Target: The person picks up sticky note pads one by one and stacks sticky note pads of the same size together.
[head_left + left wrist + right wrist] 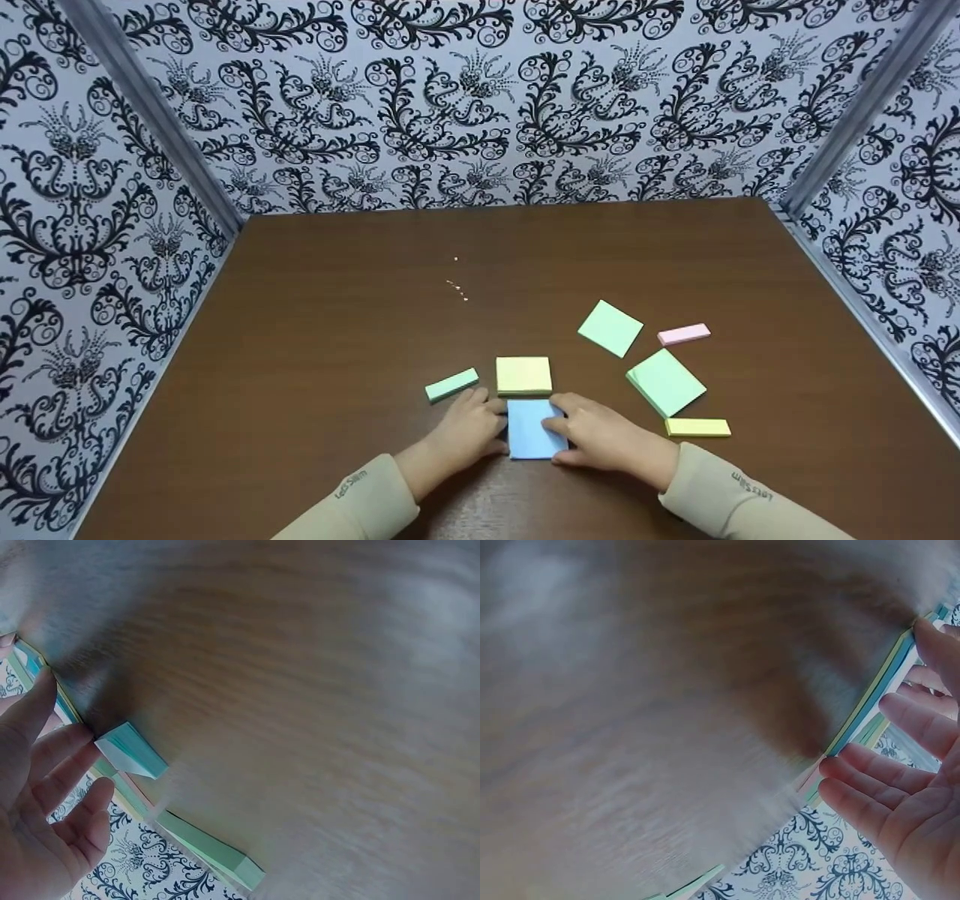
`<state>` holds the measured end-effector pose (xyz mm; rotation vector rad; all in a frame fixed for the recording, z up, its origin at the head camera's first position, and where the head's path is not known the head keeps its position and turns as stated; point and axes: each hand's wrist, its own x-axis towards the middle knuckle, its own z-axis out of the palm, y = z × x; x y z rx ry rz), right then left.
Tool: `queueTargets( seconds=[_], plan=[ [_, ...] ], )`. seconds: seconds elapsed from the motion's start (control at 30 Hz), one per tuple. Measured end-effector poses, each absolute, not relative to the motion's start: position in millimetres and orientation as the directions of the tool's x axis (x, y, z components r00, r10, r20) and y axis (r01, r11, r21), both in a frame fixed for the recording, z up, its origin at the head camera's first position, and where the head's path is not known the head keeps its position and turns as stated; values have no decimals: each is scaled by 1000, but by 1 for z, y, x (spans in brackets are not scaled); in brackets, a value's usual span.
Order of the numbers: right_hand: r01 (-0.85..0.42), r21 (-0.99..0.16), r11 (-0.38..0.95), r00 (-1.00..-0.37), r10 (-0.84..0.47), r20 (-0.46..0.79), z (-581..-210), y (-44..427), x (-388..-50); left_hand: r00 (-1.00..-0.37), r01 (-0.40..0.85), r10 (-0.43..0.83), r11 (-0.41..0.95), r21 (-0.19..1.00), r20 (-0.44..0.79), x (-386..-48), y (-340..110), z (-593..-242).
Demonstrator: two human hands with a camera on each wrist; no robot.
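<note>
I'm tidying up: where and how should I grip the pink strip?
Probably pinch the pink strip by its long sides near the right end, coming from above right: it's narrow, lies flat, and a green pad lies by its left end.

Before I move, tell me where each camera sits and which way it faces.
Head: on the head, facing forward and down at the table, blue pad and patterned wall; left hand, right hand and sleeves show.
Left wrist: on that wrist, facing that hand's work; the left hand shows at frame left.
Right wrist: on that wrist, facing that hand's work; the right hand shows at frame right.
Shared: both wrist views show the patterned wall.
</note>
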<state>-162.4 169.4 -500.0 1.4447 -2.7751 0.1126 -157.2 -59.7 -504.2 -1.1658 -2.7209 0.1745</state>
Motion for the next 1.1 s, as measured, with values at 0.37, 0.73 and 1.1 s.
queueTargets(
  seconds=[0.37, 0.73, 1.1],
  plan=[
    [-815, -27, 578, -579, -816, 4, -495, 165, -163, -686, 697, 722, 688, -202, 90, -157, -59, -500],
    [-820, 52, 570, -566, -821, 66, -496, 168, -164, -700, 691, 713, 688, -222, 33, -158, -57, -497],
    [-829, 101, 550, -544, -835, 84, -497, 167, -166, -733, 611, 629, 776, -157, 257, -189, -55, -481]
  ],
)
